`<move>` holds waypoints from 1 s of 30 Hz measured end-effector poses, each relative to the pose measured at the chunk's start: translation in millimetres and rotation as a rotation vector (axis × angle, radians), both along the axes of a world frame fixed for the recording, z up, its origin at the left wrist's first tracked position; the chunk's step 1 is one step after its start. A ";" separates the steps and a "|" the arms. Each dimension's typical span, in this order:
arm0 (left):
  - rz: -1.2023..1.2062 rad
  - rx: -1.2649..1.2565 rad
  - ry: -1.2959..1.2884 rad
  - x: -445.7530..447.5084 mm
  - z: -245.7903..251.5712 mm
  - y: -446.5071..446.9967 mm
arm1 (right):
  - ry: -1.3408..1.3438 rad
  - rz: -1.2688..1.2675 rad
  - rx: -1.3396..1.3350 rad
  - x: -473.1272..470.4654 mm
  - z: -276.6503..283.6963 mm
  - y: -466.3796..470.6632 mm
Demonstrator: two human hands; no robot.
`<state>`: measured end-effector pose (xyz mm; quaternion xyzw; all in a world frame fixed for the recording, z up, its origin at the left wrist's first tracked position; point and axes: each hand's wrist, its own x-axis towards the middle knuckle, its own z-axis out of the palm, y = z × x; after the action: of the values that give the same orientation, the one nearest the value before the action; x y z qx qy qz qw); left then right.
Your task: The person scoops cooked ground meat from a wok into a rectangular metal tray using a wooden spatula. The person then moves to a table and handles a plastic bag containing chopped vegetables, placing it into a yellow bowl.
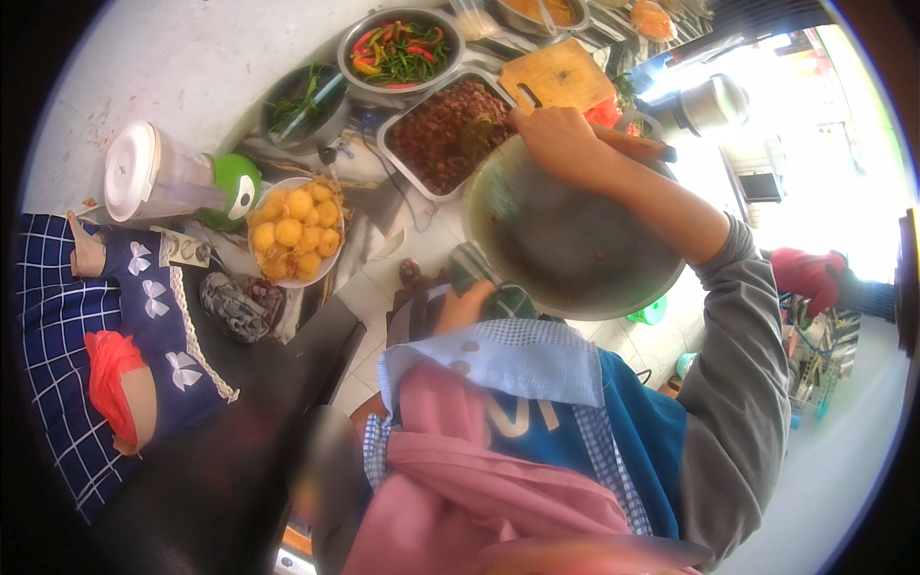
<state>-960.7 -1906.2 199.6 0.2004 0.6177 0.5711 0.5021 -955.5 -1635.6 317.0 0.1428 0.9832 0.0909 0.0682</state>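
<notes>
My right hand (pixel 557 144) grips the wooden handle (pixel 640 146) of a cooking utensil; its far end seems to lie over the dark reddish-brown chopped food (pixel 445 136) in a rectangular metal tray (pixel 413 178). My left hand (pixel 463 305) holds a dark checked cloth (pixel 509 300) against the near left rim of a large wok (pixel 582 237). The wok is tilted beside the tray, its inside dark with a few small bits of food stuck on it. My left fingers are partly hidden by the cloth.
A wooden cutting board (pixel 557 72), a bowl of chillies (pixel 402 54), a bowl of green leaves (pixel 305 108) and a plate of round yellow fried food (pixel 296 230) surround the tray. A blender jug (pixel 169 172) lies at left. Another person's red sleeve (pixel 808 280) shows at right.
</notes>
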 end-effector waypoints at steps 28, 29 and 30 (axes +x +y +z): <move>-0.044 -0.140 -0.100 -2.9 27.0 76.2 | 0.216 -0.922 -0.280 245.8 -16.6 -20.7; -0.053 -0.135 -0.095 -3.5 25.7 77.4 | 0.340 -0.905 -0.312 247.6 -20.3 -13.1; -0.052 -0.155 -0.105 -1.8 25.3 81.2 | 0.466 -0.828 -0.340 247.0 -23.9 0.2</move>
<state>-962.6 -1825.0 224.8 0.1469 0.6275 0.5181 0.5623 -708.5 -1635.4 293.2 0.5241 0.8342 -0.1392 -0.1003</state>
